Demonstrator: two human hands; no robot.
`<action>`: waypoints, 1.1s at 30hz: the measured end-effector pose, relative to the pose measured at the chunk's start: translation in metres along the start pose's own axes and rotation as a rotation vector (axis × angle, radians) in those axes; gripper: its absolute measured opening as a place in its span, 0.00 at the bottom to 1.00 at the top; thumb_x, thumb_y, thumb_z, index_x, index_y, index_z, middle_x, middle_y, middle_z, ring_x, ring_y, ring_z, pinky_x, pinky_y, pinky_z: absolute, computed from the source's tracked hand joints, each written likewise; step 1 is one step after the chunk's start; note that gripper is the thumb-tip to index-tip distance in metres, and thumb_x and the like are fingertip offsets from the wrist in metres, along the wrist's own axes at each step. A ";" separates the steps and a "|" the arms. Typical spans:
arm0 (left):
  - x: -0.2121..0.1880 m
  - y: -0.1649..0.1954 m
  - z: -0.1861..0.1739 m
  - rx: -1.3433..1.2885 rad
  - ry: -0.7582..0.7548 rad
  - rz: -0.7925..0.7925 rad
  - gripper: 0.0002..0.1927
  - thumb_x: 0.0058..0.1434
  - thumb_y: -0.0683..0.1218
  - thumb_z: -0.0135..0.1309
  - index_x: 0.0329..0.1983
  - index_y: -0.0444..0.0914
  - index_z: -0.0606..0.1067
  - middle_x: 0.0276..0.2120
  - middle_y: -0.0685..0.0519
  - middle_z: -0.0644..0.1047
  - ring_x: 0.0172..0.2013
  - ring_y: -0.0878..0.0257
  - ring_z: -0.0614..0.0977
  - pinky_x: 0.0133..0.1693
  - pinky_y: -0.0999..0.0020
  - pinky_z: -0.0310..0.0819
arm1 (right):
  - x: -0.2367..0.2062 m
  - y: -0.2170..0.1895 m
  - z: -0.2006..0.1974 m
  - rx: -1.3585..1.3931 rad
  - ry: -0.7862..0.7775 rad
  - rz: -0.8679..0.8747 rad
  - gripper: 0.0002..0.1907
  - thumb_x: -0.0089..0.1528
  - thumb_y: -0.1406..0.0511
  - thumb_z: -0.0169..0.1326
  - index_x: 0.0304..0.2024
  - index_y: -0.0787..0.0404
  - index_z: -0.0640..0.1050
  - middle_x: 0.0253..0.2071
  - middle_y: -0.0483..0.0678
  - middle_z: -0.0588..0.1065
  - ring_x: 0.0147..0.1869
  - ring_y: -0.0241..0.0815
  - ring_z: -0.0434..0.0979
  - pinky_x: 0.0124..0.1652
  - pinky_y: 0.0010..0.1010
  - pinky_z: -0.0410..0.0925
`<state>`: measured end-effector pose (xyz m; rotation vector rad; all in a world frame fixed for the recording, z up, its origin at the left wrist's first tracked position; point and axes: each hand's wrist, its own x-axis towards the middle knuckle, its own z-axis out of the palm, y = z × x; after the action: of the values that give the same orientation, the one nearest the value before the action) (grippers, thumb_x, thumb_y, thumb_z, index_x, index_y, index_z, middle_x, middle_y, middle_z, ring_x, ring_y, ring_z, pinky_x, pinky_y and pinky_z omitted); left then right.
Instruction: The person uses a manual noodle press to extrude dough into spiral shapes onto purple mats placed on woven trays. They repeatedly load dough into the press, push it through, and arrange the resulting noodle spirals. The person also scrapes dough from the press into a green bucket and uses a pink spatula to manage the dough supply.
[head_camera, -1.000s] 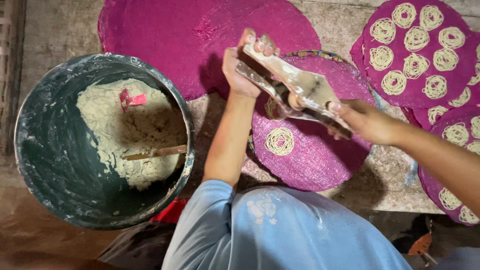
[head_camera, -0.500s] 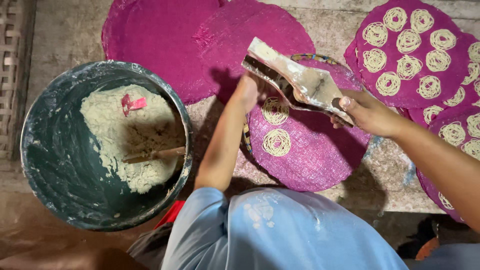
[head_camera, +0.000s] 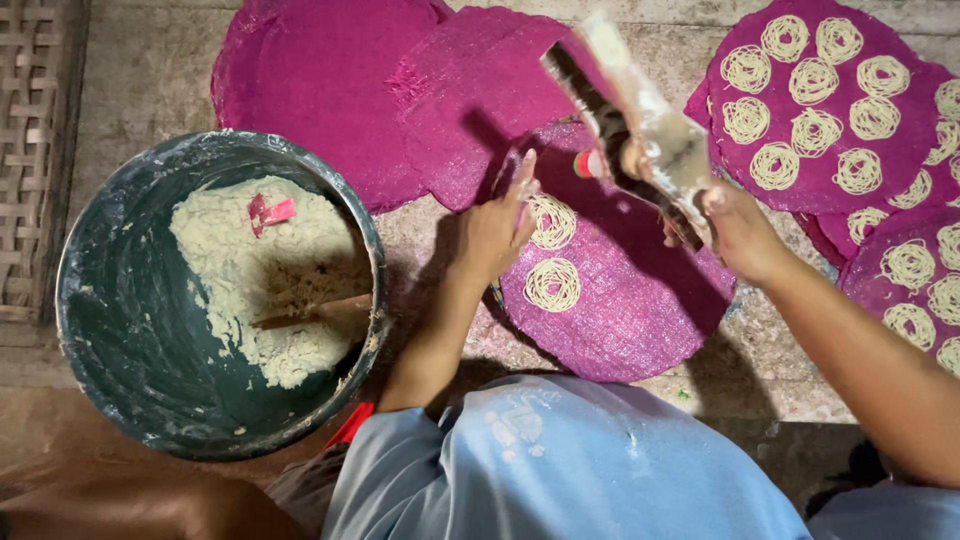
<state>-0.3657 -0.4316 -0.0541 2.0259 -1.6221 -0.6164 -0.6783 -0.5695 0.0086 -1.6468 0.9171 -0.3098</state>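
Head view is showing a person crouching over a round magenta mat (head_camera: 620, 310), working with a metal noodle press (head_camera: 640, 125). The right hand (head_camera: 735, 230) is gripping the press by its lower end, its grip closed tight around the handles, and is holding the tool tilted above the mat's far edge. The left hand (head_camera: 497, 225) is hovering with open fingers at the mat's left edge, touching or just beside the upper noodle coil (head_camera: 551, 220); whether it is pressing on it cannot be told. A second coil (head_camera: 552, 284) is lying just below the first.

Judging by its look, the press is stiff, fairly heavy and smeared with dough, so it is likely slippery; the handles seem the safest hold. The coils look soft and fragile.

To the left, a dark green tub (head_camera: 120, 290) is holding pale dough (head_camera: 250, 270), a stick and a red scraper (head_camera: 270, 211). More mats lie beyond, some filled with coils.
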 end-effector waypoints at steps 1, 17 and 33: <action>-0.002 -0.002 0.000 0.087 -0.014 -0.026 0.34 0.72 0.50 0.41 0.81 0.49 0.50 0.22 0.47 0.78 0.23 0.55 0.79 0.29 0.61 0.72 | -0.007 0.004 0.000 -0.026 0.043 0.044 0.44 0.65 0.34 0.30 0.55 0.64 0.73 0.39 0.51 0.79 0.41 0.43 0.81 0.43 0.37 0.74; -0.045 -0.008 0.061 -1.240 0.384 -0.182 0.40 0.66 0.34 0.44 0.79 0.40 0.46 0.73 0.37 0.58 0.70 0.46 0.64 0.67 0.54 0.62 | -0.111 0.039 0.039 0.674 0.301 -0.245 0.52 0.58 0.29 0.52 0.66 0.62 0.68 0.50 0.51 0.75 0.53 0.48 0.77 0.54 0.49 0.72; -0.077 0.027 0.004 -0.704 0.131 -0.382 0.36 0.64 0.41 0.44 0.78 0.41 0.55 0.72 0.44 0.64 0.68 0.52 0.69 0.67 0.54 0.63 | -0.126 0.102 0.034 0.562 0.266 -0.089 0.47 0.65 0.32 0.43 0.66 0.63 0.67 0.56 0.51 0.74 0.57 0.46 0.76 0.55 0.40 0.70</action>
<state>-0.4042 -0.3620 -0.0366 1.7735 -0.7713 -0.9954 -0.7801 -0.4593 -0.0618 -1.1407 0.8525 -0.7879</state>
